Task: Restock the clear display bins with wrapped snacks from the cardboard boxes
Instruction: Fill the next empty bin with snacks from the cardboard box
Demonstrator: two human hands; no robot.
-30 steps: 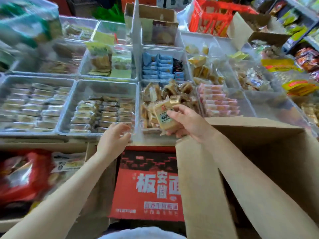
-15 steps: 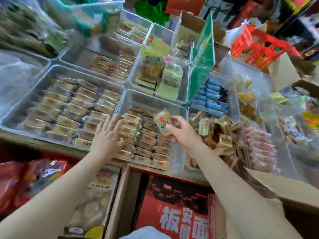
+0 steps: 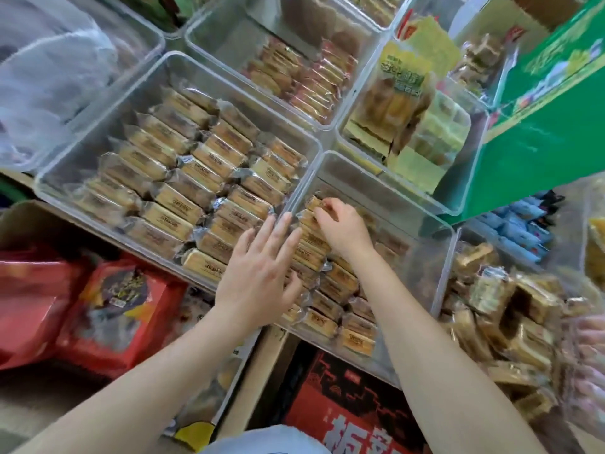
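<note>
Clear bin [image 3: 386, 191]: right hand [image 3: 340, 227] pinches a wrapped snack [image 3: 316, 204], lying crosswise; left hand [image 3: 258, 273] flat, holding nothing.

Bare forearms, no sleeves; pale garment [image 3: 262, 442] at the bottom edge.

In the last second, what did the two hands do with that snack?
The right hand carried the wrapped snack from above the loose-snack bin leftward and lowered it into the clear bin, fingers still pinching it. The left hand rose from the shelf edge to that bin's near corner, fingers spread. The neighbouring bin's rows look unchanged.
</note>
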